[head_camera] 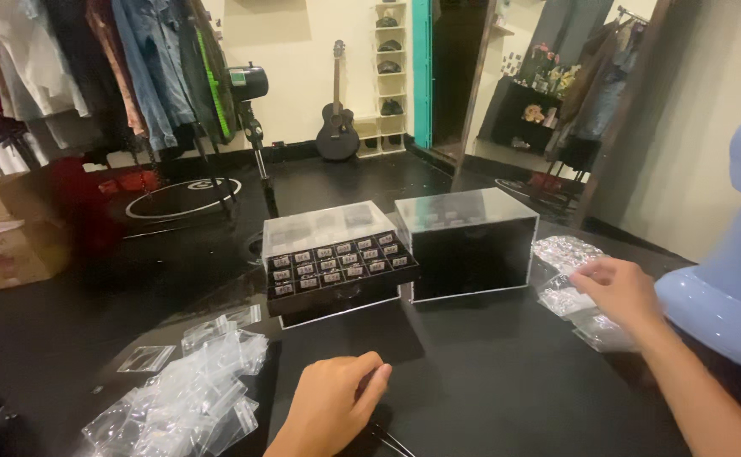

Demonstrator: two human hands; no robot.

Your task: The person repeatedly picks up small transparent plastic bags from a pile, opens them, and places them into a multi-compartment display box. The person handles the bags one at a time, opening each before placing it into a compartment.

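Nearest the camera, the left hand (330,406) rested knuckles-up on the black table (506,381), its fingers curled loosely together and pointing toward the upper right; thin dark metal tips, seemingly of a small tool (394,442), stuck out beneath it toward the lower right, though what exactly it gripped could not be told. To its left lay a heap of small clear zip bags (188,393), crumpled and overlapping, spread across the table's near-left edge. Farther right, the right hand (620,292) reached in from the lower right, its forearm running diagonally, fingers bent and close together with their tips touching a second, smaller pile of clear bags (567,271); whether it pinched one could not be told. That pile lay just right of the boxes, flat and glossy, its long axis running roughly from far-left to near-right. Beyond the hands stood a black display tray (341,267) holding rows of small pieces in slots, pulled forward from a clear acrylic case (324,222), its long side running left to right and tilted slightly toward the camera. Just beside it on the right stood a second clear-topped black box (472,241). A pale blue rounded object (739,279) sat at the far right edge. In the background hung clothes on a rack (99,68), and a dark guitar (337,118) leaned upright against the wall.
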